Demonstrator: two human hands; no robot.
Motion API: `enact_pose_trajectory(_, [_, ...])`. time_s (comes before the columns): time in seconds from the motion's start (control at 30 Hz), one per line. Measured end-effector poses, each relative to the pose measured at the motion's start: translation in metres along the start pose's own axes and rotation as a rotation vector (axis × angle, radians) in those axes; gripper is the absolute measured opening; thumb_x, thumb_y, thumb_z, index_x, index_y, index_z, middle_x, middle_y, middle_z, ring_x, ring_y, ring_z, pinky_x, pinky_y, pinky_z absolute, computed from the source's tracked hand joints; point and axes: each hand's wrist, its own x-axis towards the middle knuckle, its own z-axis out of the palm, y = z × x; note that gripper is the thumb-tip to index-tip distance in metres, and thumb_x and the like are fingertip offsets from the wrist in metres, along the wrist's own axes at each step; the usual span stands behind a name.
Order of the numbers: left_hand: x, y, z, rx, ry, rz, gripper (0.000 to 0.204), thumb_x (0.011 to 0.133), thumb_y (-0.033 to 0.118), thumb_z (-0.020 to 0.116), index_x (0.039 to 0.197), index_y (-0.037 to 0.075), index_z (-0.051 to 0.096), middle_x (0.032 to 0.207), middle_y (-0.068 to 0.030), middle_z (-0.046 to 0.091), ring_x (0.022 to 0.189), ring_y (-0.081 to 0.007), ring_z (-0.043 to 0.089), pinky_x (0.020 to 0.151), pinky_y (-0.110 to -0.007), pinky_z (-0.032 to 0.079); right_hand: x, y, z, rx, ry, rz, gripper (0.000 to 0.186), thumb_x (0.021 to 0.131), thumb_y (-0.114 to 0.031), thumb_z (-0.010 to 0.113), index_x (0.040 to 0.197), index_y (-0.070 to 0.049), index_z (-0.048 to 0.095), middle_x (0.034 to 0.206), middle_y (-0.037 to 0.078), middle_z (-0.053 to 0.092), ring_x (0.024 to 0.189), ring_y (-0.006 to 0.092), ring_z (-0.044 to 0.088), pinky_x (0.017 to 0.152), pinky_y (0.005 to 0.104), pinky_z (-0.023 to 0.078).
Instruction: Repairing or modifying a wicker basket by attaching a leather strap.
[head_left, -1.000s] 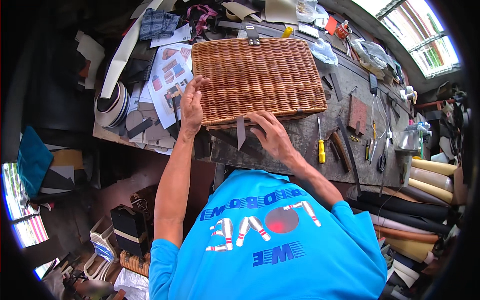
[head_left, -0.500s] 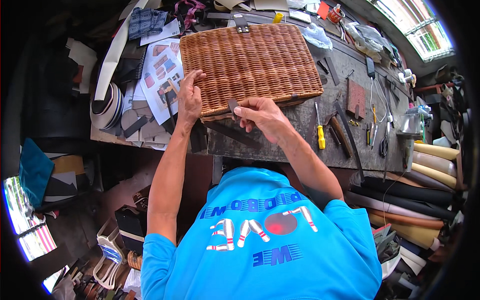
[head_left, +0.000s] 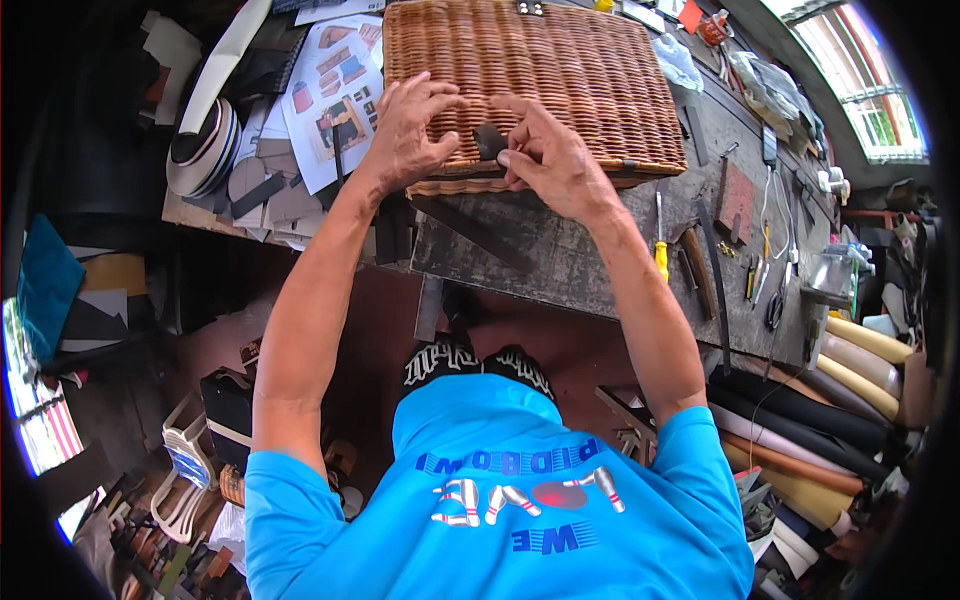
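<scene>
A brown wicker basket [head_left: 560, 75] with its lid down sits at the front of the dark workbench [head_left: 590, 245]. At its near edge, my right hand [head_left: 555, 160] is closed, pinching a short dark leather strap [head_left: 489, 141] between thumb and fingers, and the strap's end lies against the lid. My left hand [head_left: 412, 135] is over the basket's near left corner, its fingers spread and curved above the wicker, with nothing visible in them. On the basket's far side shows a metal buckle fitting [head_left: 530, 9].
To the right lie a yellow-handled screwdriver [head_left: 660, 250], a hammer [head_left: 699, 275], a reddish block [head_left: 735, 200] and dark strips. Printed picture sheets [head_left: 335, 100] and rolled webbing [head_left: 203, 150] are at the left. Material rolls [head_left: 868, 355] are stacked beside the bench.
My left hand has moved from the basket's left side onto the lid, fingers now spread. My right hand still holds the strap, now bent up against the lid. The view has shifted.
</scene>
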Motion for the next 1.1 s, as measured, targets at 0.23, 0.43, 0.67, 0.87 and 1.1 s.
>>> enact_pose_trajectory(0.23, [0.007, -0.002, -0.012, 0.153, -0.095, 0.213, 0.045, 0.085, 0.017, 0.073, 0.128, 0.013, 0.061, 0.135, -0.0103, 0.057, 0.137, -0.0318, 0.046, 0.117, -0.048, 0.035, -0.020, 0.047, 0.002, 0.015, 0.087, -0.078, 0.047, 0.092, 0.002, 0.065, 0.137, -0.007, 0.053, 0.085, 0.004, 0.061, 0.072, 0.0106, 0.061, 0.064, 0.0247, 0.053])
enact_pose_trajectory(0.43, [0.013, 0.026, -0.009, -0.017, -0.194, 0.055, 0.050, 0.077, 0.025, 0.065, 0.123, 0.005, 0.063, 0.127, -0.0164, 0.055, 0.126, -0.0318, 0.050, 0.111, -0.042, 0.037, -0.049, 0.082, 0.021, 0.105, 0.178, -0.168, 0.039, 0.095, 0.002, 0.063, 0.132, 0.003, 0.052, 0.094, 0.007, 0.065, 0.078, 0.0103, 0.063, 0.069, 0.0239, 0.054])
enact_pose_trajectory(0.67, [0.004, 0.009, -0.032, 0.257, -0.385, 0.349, 0.039, 0.088, 0.018, 0.061, 0.122, 0.002, 0.064, 0.135, -0.0200, 0.053, 0.126, -0.0286, 0.052, 0.109, -0.035, 0.041, -0.180, 0.173, -0.059, -0.790, 0.824, 0.216, 0.033, 0.097, -0.022, 0.064, 0.124, -0.004, 0.064, 0.120, 0.015, 0.067, 0.109, 0.0283, 0.065, 0.094, 0.0393, 0.051])
enact_pose_trajectory(0.87, [-0.010, 0.036, -0.015, -0.049, -0.322, 0.130, 0.068, 0.088, 0.034, 0.067, 0.141, -0.003, 0.048, 0.144, -0.0166, 0.048, 0.134, -0.0257, 0.046, 0.115, -0.036, 0.034, -0.267, 0.258, -0.101, -1.163, 0.610, 0.491, 0.041, 0.101, -0.029, 0.057, 0.131, 0.000, 0.053, 0.114, 0.024, 0.055, 0.107, 0.0425, 0.056, 0.091, 0.0478, 0.045])
enact_pose_trajectory(1.1, [0.003, 0.015, -0.014, -0.071, -0.305, 0.154, 0.063, 0.095, 0.034, 0.060, 0.144, -0.003, 0.047, 0.145, -0.0183, 0.050, 0.136, -0.0266, 0.045, 0.117, -0.035, 0.031, -0.273, 0.222, -0.053, -0.967, 0.809, 0.341, 0.038, 0.105, -0.027, 0.053, 0.131, 0.001, 0.051, 0.097, 0.014, 0.060, 0.075, 0.0203, 0.056, 0.069, 0.0345, 0.047])
